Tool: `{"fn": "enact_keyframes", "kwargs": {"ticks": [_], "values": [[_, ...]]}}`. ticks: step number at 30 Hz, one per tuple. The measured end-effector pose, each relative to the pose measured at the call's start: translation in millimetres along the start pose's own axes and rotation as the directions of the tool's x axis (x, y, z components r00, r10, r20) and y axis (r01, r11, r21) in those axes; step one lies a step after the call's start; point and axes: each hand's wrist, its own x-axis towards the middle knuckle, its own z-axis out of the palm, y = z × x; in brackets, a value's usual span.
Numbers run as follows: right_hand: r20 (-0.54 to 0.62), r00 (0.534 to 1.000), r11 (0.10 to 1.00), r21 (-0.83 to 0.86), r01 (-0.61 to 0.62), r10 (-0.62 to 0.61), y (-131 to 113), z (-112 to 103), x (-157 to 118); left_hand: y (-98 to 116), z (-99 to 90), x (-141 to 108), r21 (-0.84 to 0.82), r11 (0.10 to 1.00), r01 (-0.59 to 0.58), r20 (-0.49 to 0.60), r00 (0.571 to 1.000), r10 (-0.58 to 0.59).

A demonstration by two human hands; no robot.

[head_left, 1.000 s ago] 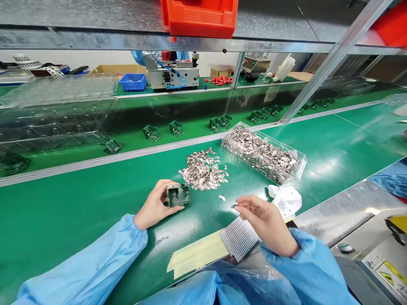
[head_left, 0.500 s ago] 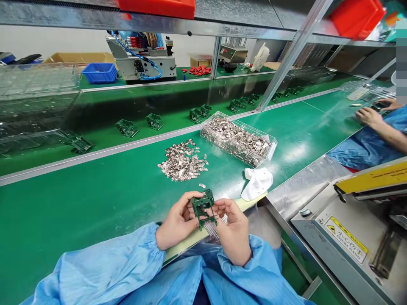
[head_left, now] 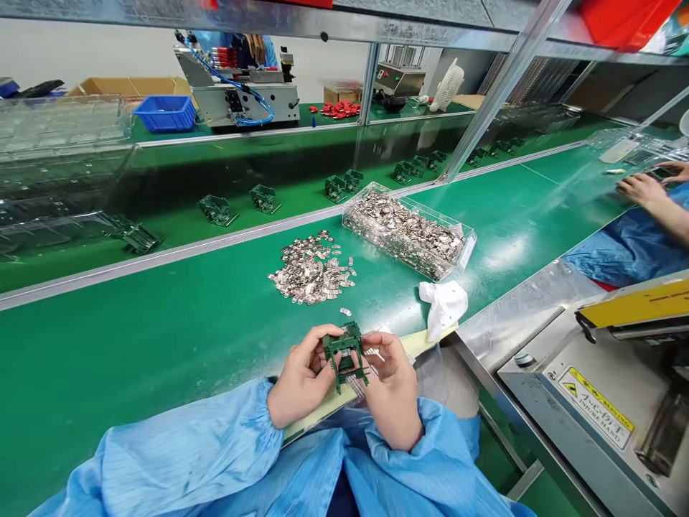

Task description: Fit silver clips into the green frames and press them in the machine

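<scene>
A dark green plastic frame is held between my two hands at the front edge of the green bench. My left hand grips its left side, fingers on top and thumb near the inner opening. On the other side, my right hand closes on the right side, its thumb at the lower inner part. Just beyond the frame lies one small metal piece. Farther out is a loose pile of small metal pieces. A clear plastic box full of similar pieces stands to the right of it.
A crumpled white cloth lies right of my hands. Several green frames sit along the belt behind a metal rail. At far right are a co-worker's hands. A machine with a warning label stands at lower right.
The camera view has shifted slightly, moving the background up and right. The green frame stays in both hands and is tilted a little differently, its opening showing more clearly.
</scene>
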Motion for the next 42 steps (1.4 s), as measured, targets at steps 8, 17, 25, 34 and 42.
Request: {"fn": "enact_keyframes", "kwargs": {"ticks": [8, 17, 25, 34, 42], "values": [[0.063, 0.994, 0.959, 0.261, -0.107, 0.094, 0, -2, 1, 9, 9.2, -7, -0.016, 0.999, 0.045, -0.038, 0.998, -0.045], [0.026, 0.995, 0.933, 0.347, -0.096, 0.093, -2, -21, -9, 14, 32.1, -10, 0.066, 0.997, 0.038, -0.025, 0.999, -0.036], [-0.130, 0.989, 0.958, 0.286, -0.031, 0.071, 14, -58, -22, 20, 52.6, -1, 0.084, 0.996, -0.003, 0.163, 0.987, -0.011], [-0.128, 0.977, 0.981, 0.117, -0.157, 0.172, 72, -68, -27, -14, 78.9, 41, 0.050, 0.997, -0.057, 0.194, 0.980, 0.046], [-0.213, 0.975, 0.998, 0.050, -0.046, 0.056, 85, -50, -24, -16, 77.1, 31, -0.090, 0.996, -0.016, 0.086, 0.996, 0.024]]}}
